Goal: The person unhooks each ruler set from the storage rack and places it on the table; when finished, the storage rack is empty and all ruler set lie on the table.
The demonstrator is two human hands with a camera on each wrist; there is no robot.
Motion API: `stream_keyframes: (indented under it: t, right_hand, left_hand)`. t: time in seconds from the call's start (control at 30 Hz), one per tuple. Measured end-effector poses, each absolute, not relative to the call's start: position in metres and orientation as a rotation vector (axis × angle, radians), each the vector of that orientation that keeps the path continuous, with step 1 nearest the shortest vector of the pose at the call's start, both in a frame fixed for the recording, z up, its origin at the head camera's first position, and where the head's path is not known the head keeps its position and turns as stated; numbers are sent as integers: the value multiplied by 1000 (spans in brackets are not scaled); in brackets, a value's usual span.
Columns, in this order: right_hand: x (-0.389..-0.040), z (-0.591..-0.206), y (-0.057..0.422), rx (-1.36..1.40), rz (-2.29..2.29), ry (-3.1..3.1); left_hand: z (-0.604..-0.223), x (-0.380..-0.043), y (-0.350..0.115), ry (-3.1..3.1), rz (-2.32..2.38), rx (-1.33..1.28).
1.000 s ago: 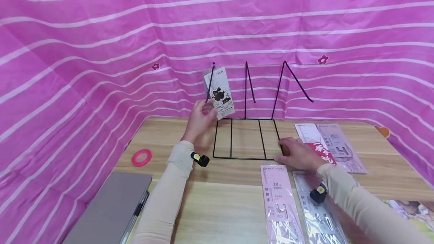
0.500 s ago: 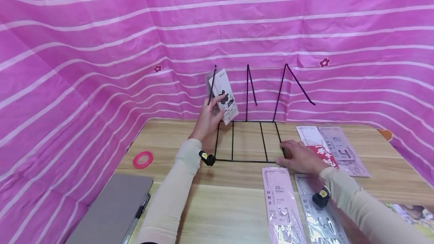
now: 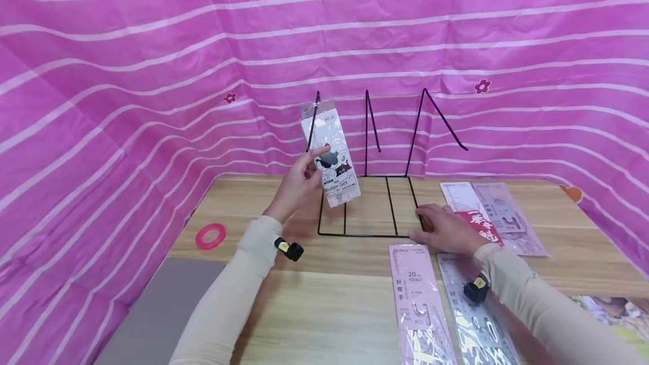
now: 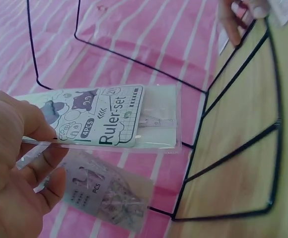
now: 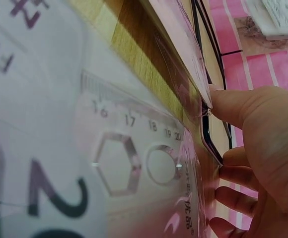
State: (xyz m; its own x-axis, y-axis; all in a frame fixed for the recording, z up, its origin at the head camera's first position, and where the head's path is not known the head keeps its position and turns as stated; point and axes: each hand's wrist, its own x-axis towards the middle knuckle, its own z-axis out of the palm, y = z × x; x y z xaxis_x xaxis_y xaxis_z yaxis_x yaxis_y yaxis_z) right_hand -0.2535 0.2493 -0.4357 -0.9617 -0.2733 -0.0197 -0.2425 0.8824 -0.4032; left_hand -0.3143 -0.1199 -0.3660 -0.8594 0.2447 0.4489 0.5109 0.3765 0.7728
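My left hand [image 3: 296, 185] pinches a flat clear packet, the ruler set [image 3: 334, 156], by its left edge, in front of the black wire rack's left side. Its card shows dark cartoon cats and the word "Ruler-set". The rack's left wire arm crosses in front of the packet near its top. Behind it, in the left wrist view, hangs a second clear packet [image 4: 109, 193] marked "PCS". The black wire rack [image 3: 372, 236] stands on the table with bent upright arms. At the front right corner of its base, my right hand [image 3: 448, 230] grips the wire with thumb and fingers.
A pink ruler packet [image 3: 418, 297] and a grey ruler packet [image 3: 474, 303] lie in front at right. More packets [image 3: 507, 207], one with a red label, lie beside the right hand. A pink ring [image 3: 210, 236] and a grey flat slab [image 3: 167, 303] are at left.
My left hand has drawn the ruler set lower and nearer, so its full front shows with the clear top by the rack's left arm. The right hand stays on the rack's corner.
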Motion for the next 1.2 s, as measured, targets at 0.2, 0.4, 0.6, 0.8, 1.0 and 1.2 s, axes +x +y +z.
stream_keyframes:
  t: [0.2,0.4,0.6,0.8,1.0,1.2]
  right_hand:
    - [-255,-434,248,-374,-619,2954]
    - [-257,-436,248,-346,-616,2947]
    - [-258,-438,248,-334,-614,2940]
    - [-256,-436,249,-328,-629,2936]
    - [-255,-436,249,-357,-617,2935]
    - [-255,-436,249,-351,-628,2938]
  left_hand:
    - [-365,-281,-141,-2456,-1555,-640]
    - [-361,-245,-160,-2537,-1530,-670]
    - [-359,-214,-177,-2577,-1498,-750]
    - [-360,-186,-182,-2576,-1561,-807]
    - [-369,-160,-176,-2626,-1684,-801]
    - [-386,-144,-156,-2769,-1790,-760]
